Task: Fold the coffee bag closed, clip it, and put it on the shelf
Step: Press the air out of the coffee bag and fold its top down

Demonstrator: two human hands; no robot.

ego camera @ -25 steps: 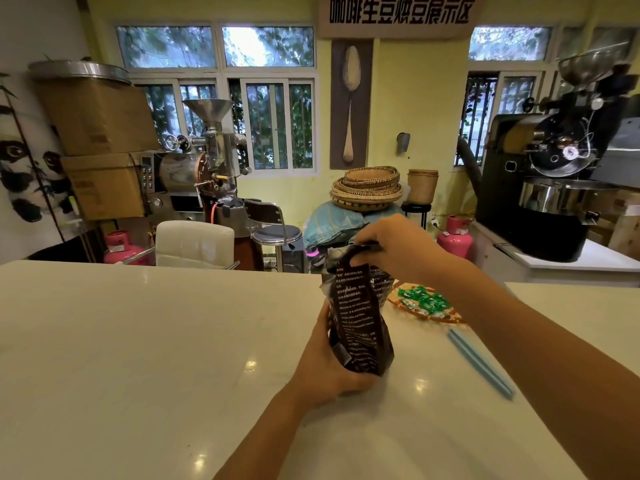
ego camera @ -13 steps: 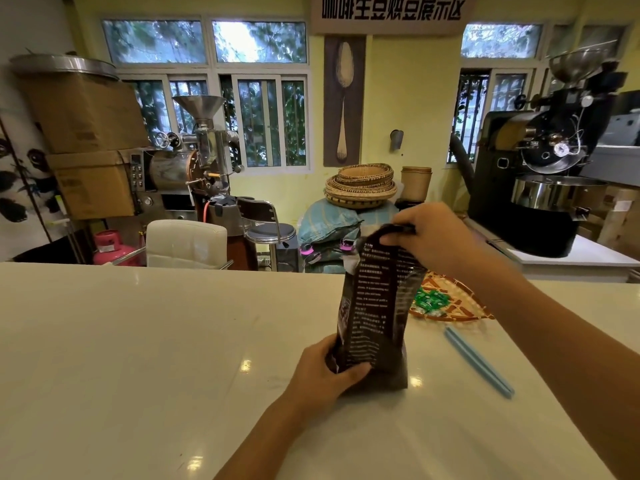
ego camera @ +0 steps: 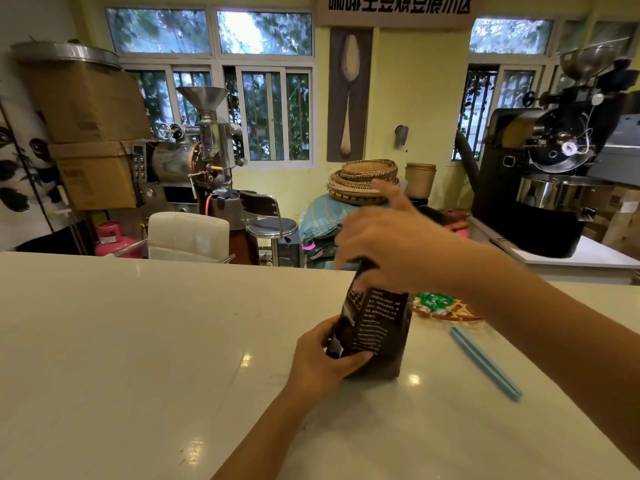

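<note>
Left hand (ego camera: 322, 362) grip is clamped on the coffee bag (ego camera: 375, 332) base; right hand (ego camera: 398, 249) now presses its top lower than before. Folding has begun. Bag stands on surface (ego camera: 138, 341); blue clip (ego camera: 485, 363) lies right, unused.

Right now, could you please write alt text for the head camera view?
A dark coffee bag stands on a white counter, the left hand gripping its base and the right hand pressing its top. A blue clip lies to the right.
</note>
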